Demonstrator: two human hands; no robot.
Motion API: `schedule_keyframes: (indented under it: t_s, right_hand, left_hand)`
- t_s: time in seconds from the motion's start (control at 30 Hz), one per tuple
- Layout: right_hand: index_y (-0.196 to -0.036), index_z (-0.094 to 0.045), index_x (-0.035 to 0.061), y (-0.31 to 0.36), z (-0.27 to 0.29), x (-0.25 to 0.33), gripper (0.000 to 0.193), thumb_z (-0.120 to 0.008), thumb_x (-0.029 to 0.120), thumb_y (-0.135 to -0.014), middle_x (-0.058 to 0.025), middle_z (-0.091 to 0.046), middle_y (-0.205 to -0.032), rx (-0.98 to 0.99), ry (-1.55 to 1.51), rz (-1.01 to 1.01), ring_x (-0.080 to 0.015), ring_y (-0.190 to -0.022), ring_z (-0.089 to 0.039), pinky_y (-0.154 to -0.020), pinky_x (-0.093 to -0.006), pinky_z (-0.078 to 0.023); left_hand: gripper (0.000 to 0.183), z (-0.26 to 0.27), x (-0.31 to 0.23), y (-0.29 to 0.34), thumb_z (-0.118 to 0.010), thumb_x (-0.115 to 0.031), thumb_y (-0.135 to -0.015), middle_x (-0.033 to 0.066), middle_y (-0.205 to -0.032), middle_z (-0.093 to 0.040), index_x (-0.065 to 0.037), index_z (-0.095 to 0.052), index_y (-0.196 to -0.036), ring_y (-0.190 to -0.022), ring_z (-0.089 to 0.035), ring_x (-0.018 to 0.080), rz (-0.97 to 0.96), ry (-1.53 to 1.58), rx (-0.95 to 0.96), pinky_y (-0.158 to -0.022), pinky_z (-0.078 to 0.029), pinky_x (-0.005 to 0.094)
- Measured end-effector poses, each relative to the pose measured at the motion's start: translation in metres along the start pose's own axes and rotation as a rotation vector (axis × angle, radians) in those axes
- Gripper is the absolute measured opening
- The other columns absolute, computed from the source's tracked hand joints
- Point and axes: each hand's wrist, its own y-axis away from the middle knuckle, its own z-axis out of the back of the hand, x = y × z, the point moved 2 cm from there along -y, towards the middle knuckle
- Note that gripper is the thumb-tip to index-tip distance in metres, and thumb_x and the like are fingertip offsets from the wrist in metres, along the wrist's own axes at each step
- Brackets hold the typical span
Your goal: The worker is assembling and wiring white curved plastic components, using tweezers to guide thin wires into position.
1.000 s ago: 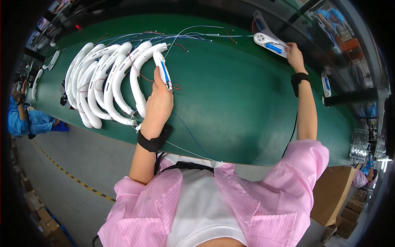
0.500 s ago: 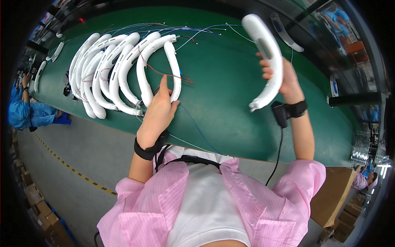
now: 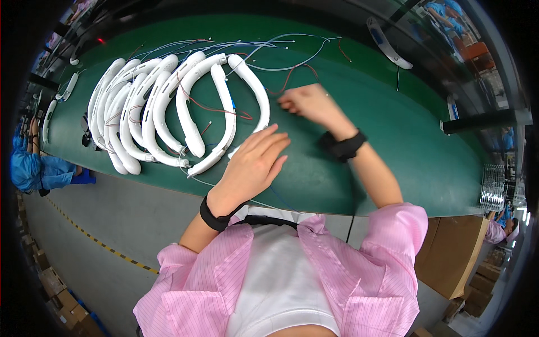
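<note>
Lying partly under spread left fingers (image 3: 270, 140), white shell (image 3: 261, 92); curled right fingers (image 3: 288, 101), grip unclear.

brown box (image 3: 455, 253), right | striped floor tape (image 3: 106, 245) | cartons (image 3: 66, 300), left | person in blue (image 3: 25, 168), left

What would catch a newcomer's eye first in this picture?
Probably the row of curved white pieces, crowding the left part of the green table. Next, the left hand, over the lower part of the row's rightmost piece, and the right hand, farther right and slightly blurred.
</note>
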Motion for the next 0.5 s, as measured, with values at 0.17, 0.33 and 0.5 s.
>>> schedule_keyframes:
  t_s: [0.17, 0.33, 0.5]
  right_hand:
    - [-0.086, -0.068, 0.0057, -0.010, 0.208, -0.049, 0.026, -0.050, 0.025, -0.080, -0.0161, -0.066, -0.078, -0.823, 0.841, 0.012, -0.0292, -0.075, -0.064, -0.067, -0.0354, -0.050]
    - [-0.116, -0.051, 0.0066, -0.038, 0.338, -0.131, 0.040, -0.050, 0.021, -0.079, -0.0157, -0.053, -0.117, -0.950, 1.200, -0.249, -0.0364, -0.108, -0.049, -0.091, -0.0472, -0.038]
    - [-0.125, -0.042, 0.0094, -0.060, 0.347, -0.144, 0.054, -0.059, 0.028, -0.077, -0.0158, -0.045, -0.126, -0.689, 1.180, -0.481, -0.0368, -0.119, -0.038, -0.096, -0.0530, -0.032]
  left_hand:
    - [0.020, 0.015, 0.003, -0.008, -0.055, -0.001, -0.081, 0.0105, -0.100, -0.062, -0.001, -0.060, -0.099, -0.107, -0.054, 0.0282, 0.078, 0.198, -0.040, -0.089, -0.042, 0.0357]
    - [0.017, 0.032, 0.009, -0.003, -0.051, 0.004, -0.081, 0.0109, -0.097, -0.063, 0.001, -0.062, -0.094, -0.106, -0.055, 0.0304, 0.123, 0.314, -0.141, -0.088, -0.043, 0.0362]
    - [0.018, 0.041, 0.005, 0.004, -0.049, 0.006, -0.080, 0.0117, -0.094, -0.064, 0.003, -0.061, -0.093, -0.105, -0.056, 0.0304, 0.165, 0.323, -0.149, -0.088, -0.044, 0.0365]
